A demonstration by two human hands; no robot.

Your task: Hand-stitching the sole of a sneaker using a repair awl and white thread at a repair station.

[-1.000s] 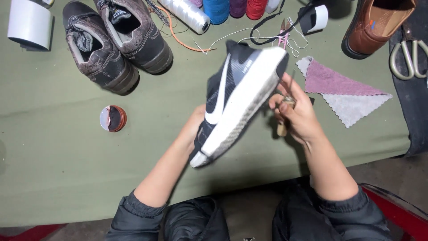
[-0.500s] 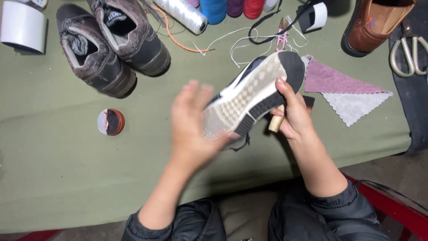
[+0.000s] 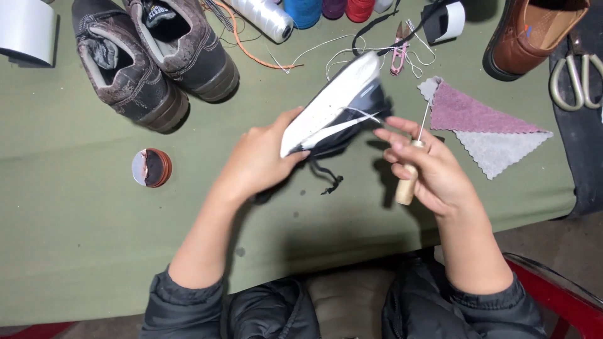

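Note:
My left hand grips a dark sneaker with a white sole by its heel end, holding it tilted above the green table. A black lace hangs below it. My right hand holds a wooden-handled awl, its thin metal point up beside the sneaker's toe end. A white thread runs from the sneaker toward the spools at the back.
A pair of worn dark boots lies at the back left, a small round tin in front of them. Thread spools, small snips, cloth triangles, a brown shoe and scissors lie behind and right.
The sneaker has been turned in my hands from sole-up to side-on. My left hand moved from the sole to the heel. My right hand let go of the toe and now holds only the awl.

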